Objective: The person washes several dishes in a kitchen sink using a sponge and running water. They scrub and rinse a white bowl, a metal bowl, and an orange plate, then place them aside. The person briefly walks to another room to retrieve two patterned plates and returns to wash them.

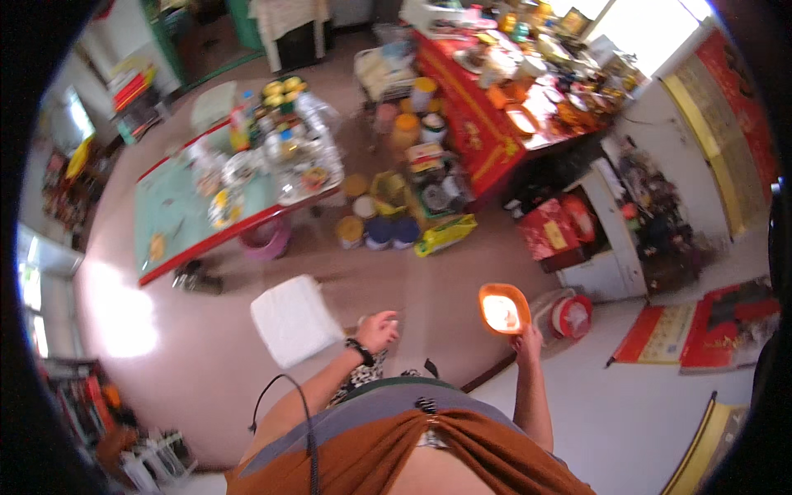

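Observation:
My right hand [528,344] grips the near edge or a short handle of an orange plastic scoop or bowl [523,302]. Its inside looks bright white; whether that is glare or contents cannot be told. Beyond it, a clear container with a red lid [572,317] stands by the wall. My left hand [376,333], with a black band at the wrist, hangs in front of my body with its fingers partly curled. Blur hides whether anything small is in it. Close to it is a white square stool or cushion [297,320].
A red-edged table [176,201] at the left bears bags and dishes. A cluttered red-covered counter [473,139] stands at the upper right. Several jars [406,131] and tubs with a yellow bag [447,235] line the floor between them. A pink basin [266,238] sits beneath the table.

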A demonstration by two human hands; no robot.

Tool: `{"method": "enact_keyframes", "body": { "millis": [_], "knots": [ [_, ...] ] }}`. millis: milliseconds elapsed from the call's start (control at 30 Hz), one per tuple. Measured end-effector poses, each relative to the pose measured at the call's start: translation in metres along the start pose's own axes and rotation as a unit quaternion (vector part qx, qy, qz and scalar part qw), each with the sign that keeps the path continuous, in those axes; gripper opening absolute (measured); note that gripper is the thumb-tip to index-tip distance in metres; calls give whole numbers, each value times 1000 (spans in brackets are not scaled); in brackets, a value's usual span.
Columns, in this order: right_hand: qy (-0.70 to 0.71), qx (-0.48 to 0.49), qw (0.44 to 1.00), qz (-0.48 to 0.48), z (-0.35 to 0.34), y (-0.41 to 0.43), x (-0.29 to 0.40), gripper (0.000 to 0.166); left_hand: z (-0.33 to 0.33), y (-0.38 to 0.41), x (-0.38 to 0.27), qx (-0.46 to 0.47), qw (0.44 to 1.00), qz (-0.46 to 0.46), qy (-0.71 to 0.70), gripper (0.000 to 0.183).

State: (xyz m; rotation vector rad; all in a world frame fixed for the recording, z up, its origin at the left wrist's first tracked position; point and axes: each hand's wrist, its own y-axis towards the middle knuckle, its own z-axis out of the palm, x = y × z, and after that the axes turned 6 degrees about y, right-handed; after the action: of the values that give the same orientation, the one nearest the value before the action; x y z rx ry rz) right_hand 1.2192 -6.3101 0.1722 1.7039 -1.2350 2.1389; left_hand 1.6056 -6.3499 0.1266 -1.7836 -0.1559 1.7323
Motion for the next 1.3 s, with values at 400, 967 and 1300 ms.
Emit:
{"method": "enact_keyframes", "body": {
  "millis": [400, 967, 1300],
  "knots": [
    [8, 5, 997, -80, 145, 214, 189, 22, -74, 120, -87, -88, 995, 10, 48, 33],
    [-21, 1, 996, -84, 268, 537, 305, 28, -37, 262, -180, -177, 980, -61, 68, 32],
    [-133, -91, 955, -249, 286, 591, 266, 27, -22, 291, -189, -157, 980, -106, 67, 33]
  ]
}}
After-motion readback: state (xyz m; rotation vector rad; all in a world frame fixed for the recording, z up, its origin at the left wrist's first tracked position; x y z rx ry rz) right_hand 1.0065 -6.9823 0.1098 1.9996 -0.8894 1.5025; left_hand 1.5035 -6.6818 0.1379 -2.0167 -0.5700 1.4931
